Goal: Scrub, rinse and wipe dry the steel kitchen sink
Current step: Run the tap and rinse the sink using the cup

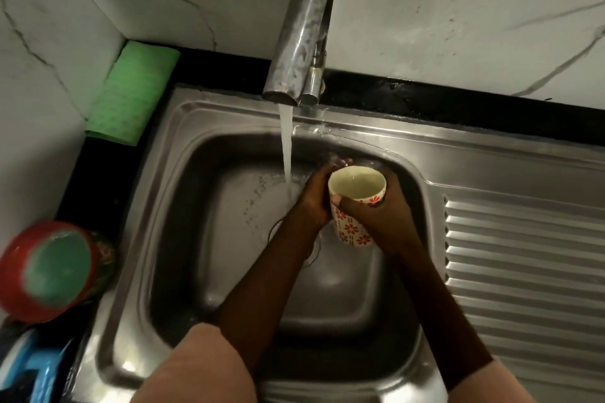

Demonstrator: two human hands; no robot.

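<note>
Sink: the steel sink (183,239) was set into a black worktop (458,98), its basin wet, with a ribbed drainer (523,265) on the right.
Tap: water was seen running from the tap (304,26) in 1 stream (286,147) down to the basin floor, just left of the hands.
Cup: a white cup (355,206) with red flowers was held upright over the basin, some water visible inside it.
Left hand: the left hand (314,199) was curled against the cup's left side, beside the stream.
Right hand: the right hand (379,219) was wrapped round the cup's right side, thumb across its front.
Other items: a green cloth (134,91) was propped in the back left corner; a red bowl (55,268) was blurred at the left edge.
Stage: rinsing was judged to be under way, the cup probably being used to throw water round the walls; drying was not yet done.
Risk 1: the wet cup could be let slip from wet fingers and be chipped on the steel.
Risk 2: water could be splashed over the rim onto the worktop if the cup were tipped too fast.
Risk 3: residue could be left in the corners if the stream were not spread.
</note>
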